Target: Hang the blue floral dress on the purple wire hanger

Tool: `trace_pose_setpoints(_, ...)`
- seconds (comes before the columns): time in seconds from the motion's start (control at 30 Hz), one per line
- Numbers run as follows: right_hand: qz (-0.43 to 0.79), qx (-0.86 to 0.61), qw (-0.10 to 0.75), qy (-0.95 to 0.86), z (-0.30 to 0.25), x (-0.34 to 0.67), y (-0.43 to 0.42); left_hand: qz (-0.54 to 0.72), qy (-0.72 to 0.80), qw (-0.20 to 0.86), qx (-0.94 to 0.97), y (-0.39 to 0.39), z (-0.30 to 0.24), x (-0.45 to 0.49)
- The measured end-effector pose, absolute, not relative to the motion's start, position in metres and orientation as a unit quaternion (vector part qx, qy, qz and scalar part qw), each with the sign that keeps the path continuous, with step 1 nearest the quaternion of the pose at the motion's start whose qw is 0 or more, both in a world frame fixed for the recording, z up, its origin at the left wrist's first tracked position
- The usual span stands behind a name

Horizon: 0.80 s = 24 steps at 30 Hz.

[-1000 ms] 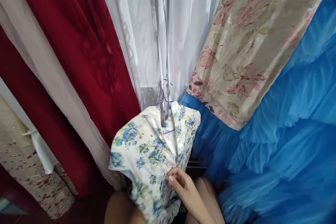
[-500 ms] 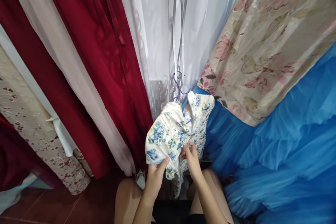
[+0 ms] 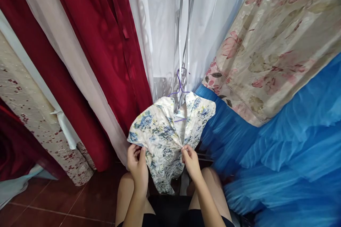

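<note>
A white blouse [image 3: 157, 127] with blue flowers and yellow-green leaves hangs on a purple hanger [image 3: 180, 84] in front of my knees. Its neckline is parted at the front, and the hanger's bar shows inside. My right hand [image 3: 191, 159] pinches the front edge of the blouse below the neck opening, drawing the cloth into folds. On the other side, my left hand [image 3: 137, 166] has its thumb and curled fingers at the hem of the sleeve; part of its grip is hidden. The lower end of the blouse hangs bunched between my legs.
Dark red cloth [image 3: 106, 42] and a pale pink length [image 3: 77, 64] hang at left. White fabric [image 3: 162, 35] with grey ribbons [image 3: 183, 25] hangs behind the blouse. A pink floral gown [image 3: 266, 60] and blue ruffled tulle [image 3: 271, 156] fill the right. Red-brown tiles [image 3: 66, 198] cover the floor.
The blouse has swung left and spread wider, and its neck faces me more. My left hand has moved left and up to the sleeve hem. My right hand has closed on the front edge.
</note>
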State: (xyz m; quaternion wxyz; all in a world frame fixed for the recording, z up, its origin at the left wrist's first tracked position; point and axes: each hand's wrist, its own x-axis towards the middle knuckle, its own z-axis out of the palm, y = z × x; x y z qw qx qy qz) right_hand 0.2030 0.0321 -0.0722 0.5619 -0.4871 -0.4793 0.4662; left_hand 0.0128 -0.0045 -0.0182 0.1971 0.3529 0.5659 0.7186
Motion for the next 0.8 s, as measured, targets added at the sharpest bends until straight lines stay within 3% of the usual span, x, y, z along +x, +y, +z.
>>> trace_pose_setpoints(0.07, 0.498, -0.471, 0.542, -0.486, -0.066, 0.21, 0.017, 0.697, 0.578, 0.102, 0.412, -0.004, -0.025, 0.018)
trace_pose_setpoints(0.1, 0.509, -0.466, 0.533, -0.489, -0.062, 0.212, 0.011, 0.666, 0.572, 0.106, 0.468, -0.004, -0.029, 0.026)
trace_pose_setpoints(0.27, 0.534, -0.476, 0.496, -0.492, -0.04, 0.217, -0.008, 0.531, 0.505, 0.302, 0.61, -0.012, -0.055, 0.085)
trace_pose_setpoints(0.37, 0.566, -0.479, 0.487, -0.461, -0.029, 0.218, -0.009, 0.521, 0.505, 0.332, 0.603, -0.013, -0.062, 0.101)
trace_pose_setpoints(0.5, 0.574, -0.474, 0.53, -0.406, 0.003, 0.215, 0.013, 0.506, 0.482, 0.313, 0.643, -0.011, -0.058, 0.099)
trace_pose_setpoints(0.63, 0.53, -0.424, 0.612, -0.406, 0.065, 0.208, 0.065, 0.472, 0.472, 0.298, 0.682, -0.009, -0.058, 0.093)
trace_pose_setpoints(0.8, 0.515, -0.369, 0.654, -0.414, 0.132, 0.203, 0.114, 0.45, 0.48, 0.292, 0.695, -0.004, -0.072, 0.077)
